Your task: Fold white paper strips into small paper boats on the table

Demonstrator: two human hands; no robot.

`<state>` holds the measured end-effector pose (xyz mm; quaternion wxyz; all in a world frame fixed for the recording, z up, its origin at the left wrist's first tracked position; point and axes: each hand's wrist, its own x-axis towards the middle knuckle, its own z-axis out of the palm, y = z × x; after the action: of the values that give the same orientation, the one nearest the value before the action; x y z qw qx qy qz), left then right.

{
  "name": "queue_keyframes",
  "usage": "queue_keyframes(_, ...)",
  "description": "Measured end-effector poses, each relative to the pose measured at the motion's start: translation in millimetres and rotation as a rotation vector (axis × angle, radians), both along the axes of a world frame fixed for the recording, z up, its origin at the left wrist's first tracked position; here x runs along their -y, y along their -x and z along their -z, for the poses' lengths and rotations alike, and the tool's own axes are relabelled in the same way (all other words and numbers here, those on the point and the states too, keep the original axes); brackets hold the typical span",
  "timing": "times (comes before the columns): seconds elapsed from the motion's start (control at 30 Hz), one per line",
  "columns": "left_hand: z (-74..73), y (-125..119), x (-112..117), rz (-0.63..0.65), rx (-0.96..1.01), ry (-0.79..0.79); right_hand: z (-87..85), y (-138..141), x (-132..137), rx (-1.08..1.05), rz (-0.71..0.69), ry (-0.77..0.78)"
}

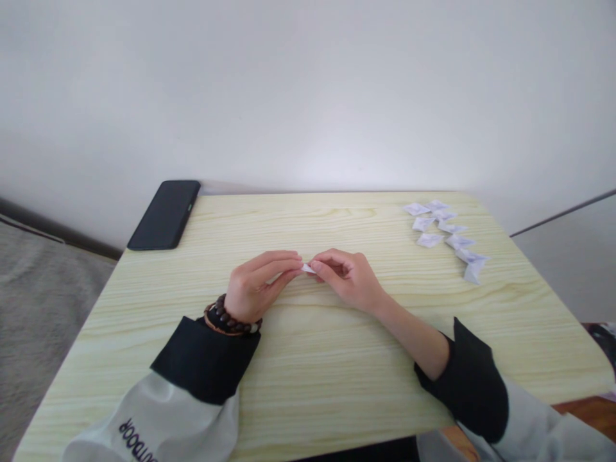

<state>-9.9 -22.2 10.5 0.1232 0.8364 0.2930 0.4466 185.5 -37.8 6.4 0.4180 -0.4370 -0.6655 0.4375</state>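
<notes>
Near the middle of the table, a small piece of folded white paper point(308, 269) is pinched between my two hands. My left hand point(262, 280), with dark beads round its wrist, grips the paper's left end between thumb and fingers. At its right end, my right hand point(347, 276) closes thumb and forefinger on it. Most of the paper is hidden by my fingertips, so its full shape cannot be made out. To the right lie several small folded white paper pieces point(430, 240), pointed at their ends, in a loose cluster.
A black phone-like slab point(165, 215) lies at the table's far left corner. The pale wood-grain table point(308, 359) meets a white wall point(308, 96) at its back edge. Beyond the left edge is a grey fabric surface point(43, 308).
</notes>
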Motion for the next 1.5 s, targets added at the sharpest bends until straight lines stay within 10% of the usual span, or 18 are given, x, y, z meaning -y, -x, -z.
queue_keyframes(0.2,-1.6,-2.5,0.6,0.006,0.007,-0.022,2.8,-2.0,2.2,0.287,0.024,-0.539)
queue_keyframes(0.47,-1.4,-6.0,4.5,-0.012,-0.014,-0.039,1.6,-2.9,1.9,0.514,0.012,-0.764)
queue_keyframes(1.03,1.1,-8.8,5.5,-0.228,-0.08,0.026,5.1,1.0,-0.5,0.484,0.095,-0.58)
queue_keyframes(1.5,2.3,-6.3,6.8,-0.156,0.014,0.279,3.0,-0.9,0.9,0.331,0.014,-0.511)
